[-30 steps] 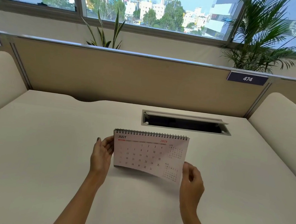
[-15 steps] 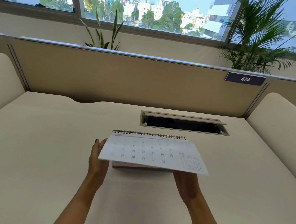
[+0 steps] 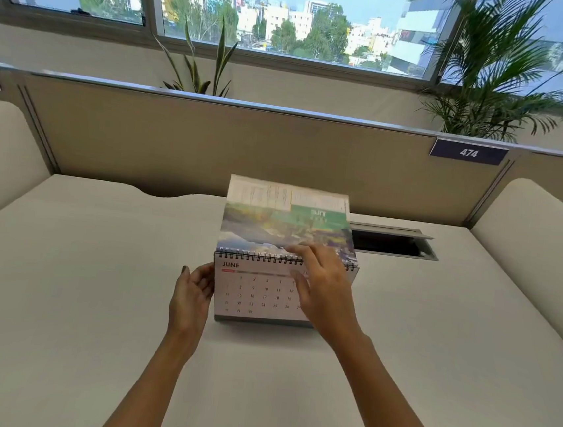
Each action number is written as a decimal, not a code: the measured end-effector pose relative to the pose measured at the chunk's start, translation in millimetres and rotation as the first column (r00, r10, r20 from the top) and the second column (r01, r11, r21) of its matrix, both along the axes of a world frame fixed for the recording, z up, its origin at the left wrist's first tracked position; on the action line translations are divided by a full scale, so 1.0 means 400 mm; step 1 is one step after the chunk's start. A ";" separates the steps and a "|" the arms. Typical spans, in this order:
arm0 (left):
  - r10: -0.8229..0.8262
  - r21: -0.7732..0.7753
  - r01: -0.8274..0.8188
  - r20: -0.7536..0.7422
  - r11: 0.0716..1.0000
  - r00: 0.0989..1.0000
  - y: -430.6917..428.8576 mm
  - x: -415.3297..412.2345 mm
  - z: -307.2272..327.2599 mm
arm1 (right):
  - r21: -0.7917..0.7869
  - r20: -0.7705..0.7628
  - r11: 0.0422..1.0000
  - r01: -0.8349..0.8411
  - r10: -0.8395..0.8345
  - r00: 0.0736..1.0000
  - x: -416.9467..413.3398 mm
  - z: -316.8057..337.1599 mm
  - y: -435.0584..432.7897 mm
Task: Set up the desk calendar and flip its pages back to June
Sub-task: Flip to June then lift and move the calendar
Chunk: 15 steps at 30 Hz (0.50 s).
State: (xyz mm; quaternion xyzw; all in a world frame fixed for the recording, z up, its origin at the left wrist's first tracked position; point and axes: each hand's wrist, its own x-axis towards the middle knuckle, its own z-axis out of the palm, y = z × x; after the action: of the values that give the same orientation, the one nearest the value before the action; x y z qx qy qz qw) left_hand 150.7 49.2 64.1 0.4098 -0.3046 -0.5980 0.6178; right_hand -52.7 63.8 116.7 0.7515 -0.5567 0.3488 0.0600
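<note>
A spiral-bound desk calendar stands tent-like on the white desk, its front page reading JUNE. The turned July page is lifted up and back over the coil, showing a landscape photo on its reverse. My left hand rests against the calendar's left edge, steadying it. My right hand lies over the coil and the right side of the June page, with fingertips on the lower part of the turned page. The right part of the June page is hidden behind that hand.
A cable slot with a raised flap opens in the desk right behind the calendar. A beige partition with a "474" tag closes the back. Padded side panels flank the desk. Plants stand by the window.
My right hand lifted the July page from its lower right corner and swung it up over the coil to the back, uncovering June. The left hand stayed on the left edge.
</note>
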 end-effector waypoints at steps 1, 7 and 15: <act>0.003 -0.006 -0.003 -0.006 1.000 1.000 0.000 0.000 -0.001 | -0.013 -0.021 1.000 0.016 -0.016 1.000 0.003 -0.004 -0.001; 0.004 -0.027 -0.004 -0.014 1.000 1.000 0.000 0.002 -0.009 | -0.062 -0.044 0.996 0.061 -0.063 0.997 0.016 -0.031 -0.011; 0.003 -0.024 -0.004 -0.037 1.000 0.999 -0.003 0.003 -0.012 | -0.050 -0.032 0.997 0.051 -0.053 0.998 0.009 -0.030 -0.017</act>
State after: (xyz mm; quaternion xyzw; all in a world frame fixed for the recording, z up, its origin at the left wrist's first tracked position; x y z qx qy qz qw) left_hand 152.1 47.9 59.4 0.3917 -0.2996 -0.6008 0.6292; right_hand -49.0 57.2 104.5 0.7408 -0.5660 0.3484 0.0969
